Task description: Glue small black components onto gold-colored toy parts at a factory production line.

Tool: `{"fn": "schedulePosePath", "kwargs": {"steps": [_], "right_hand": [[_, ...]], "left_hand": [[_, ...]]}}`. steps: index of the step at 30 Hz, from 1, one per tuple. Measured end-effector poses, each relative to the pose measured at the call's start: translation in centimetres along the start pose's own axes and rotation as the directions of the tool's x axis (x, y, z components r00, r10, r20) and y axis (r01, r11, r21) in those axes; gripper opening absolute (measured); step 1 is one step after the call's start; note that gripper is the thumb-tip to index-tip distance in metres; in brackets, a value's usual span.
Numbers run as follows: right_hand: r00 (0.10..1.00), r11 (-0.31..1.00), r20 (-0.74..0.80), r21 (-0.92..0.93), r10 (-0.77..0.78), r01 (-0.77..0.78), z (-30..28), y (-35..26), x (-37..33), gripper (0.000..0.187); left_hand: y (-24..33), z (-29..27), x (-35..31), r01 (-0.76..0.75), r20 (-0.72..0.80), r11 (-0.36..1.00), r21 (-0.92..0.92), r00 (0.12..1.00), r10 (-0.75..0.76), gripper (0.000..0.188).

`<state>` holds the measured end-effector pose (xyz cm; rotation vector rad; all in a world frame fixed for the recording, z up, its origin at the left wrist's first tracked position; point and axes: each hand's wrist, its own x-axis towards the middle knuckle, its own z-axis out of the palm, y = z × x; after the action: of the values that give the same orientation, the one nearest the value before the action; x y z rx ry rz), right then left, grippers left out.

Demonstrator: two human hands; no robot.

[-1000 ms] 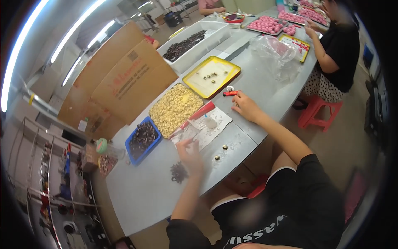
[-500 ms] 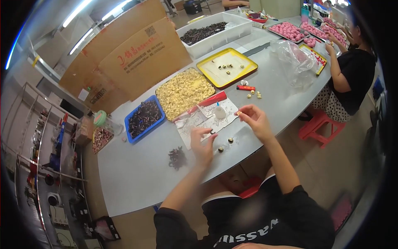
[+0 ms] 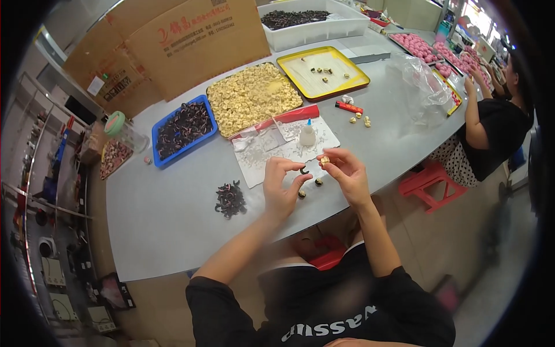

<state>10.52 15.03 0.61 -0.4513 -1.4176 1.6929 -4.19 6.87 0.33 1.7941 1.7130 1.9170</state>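
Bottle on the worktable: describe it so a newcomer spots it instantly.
On the grey table, find the white sheet in front of the cream pieces. The small whitish bottle stands upright on the sheet's right half; its pointed blue tip sets it apart from the red strip behind it.

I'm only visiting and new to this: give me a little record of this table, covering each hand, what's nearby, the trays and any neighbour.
Left hand: pinching a dark curved piece
Right hand: fingertips holding a small cream piece
Beyond the hands: white bottle with blue tip, standing on a white sheet
Loose pile: dark pieces, left of the left hand
Blue tray: many dark pieces
Yellow tray: a few small pieces
Neighbour: person in black, seated at the right
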Motion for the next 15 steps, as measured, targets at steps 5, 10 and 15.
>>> {"fn": "schedulePosePath", "kwargs": {"steps": [5,10,15], "right_hand": [[0.996,0.997,-0.053,-0.040,-0.071,0.069,-0.1,1.2,0.0,0.014],[0.981,0.990,-0.137,-0.052,-0.138,0.132,-0.5,1.8,-0.1,0.008],[0.994,0.993,-0.099,0.110,0.043,-0.032,-0.6,1.3,-0.4,0.016]], "left_hand": [[-0.2,-0.1,-0.1,0.004,0.007,1.000,-0.020,1.000,-0.004,0.022],[0.0,0.1,0.2,-0.072,-0.002,0.997,0.039,0.997,0.072,0.021],[0.6,0.0,0.0,-0.029,0.042,0.998,0.061,0.999,0.027,0.019]]}}
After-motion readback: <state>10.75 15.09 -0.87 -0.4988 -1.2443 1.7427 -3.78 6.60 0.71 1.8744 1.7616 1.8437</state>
